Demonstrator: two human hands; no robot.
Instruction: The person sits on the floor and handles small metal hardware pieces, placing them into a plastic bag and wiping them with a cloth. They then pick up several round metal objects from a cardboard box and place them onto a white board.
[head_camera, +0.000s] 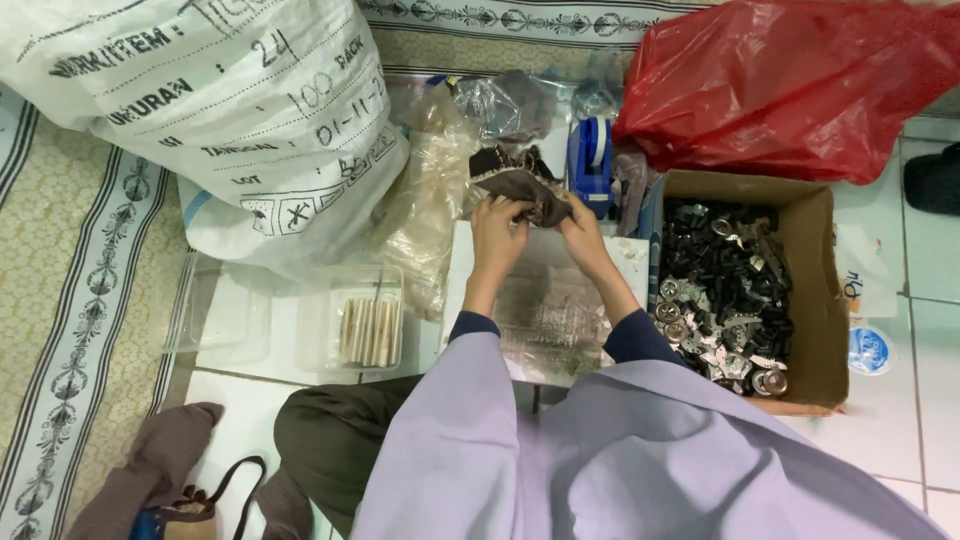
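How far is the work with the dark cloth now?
Done: cannot tell; no finished pieces show. In hand: the left hand and right hand both grip a dark cloth above a clear plastic sheet. Left: the cardboard box is full of black and silver parts.

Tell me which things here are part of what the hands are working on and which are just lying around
In use: left hand, right hand, dark cloth piece, clear bag.
Lying about: cardboard box of parts, red bag, white sack, tape dispenser.
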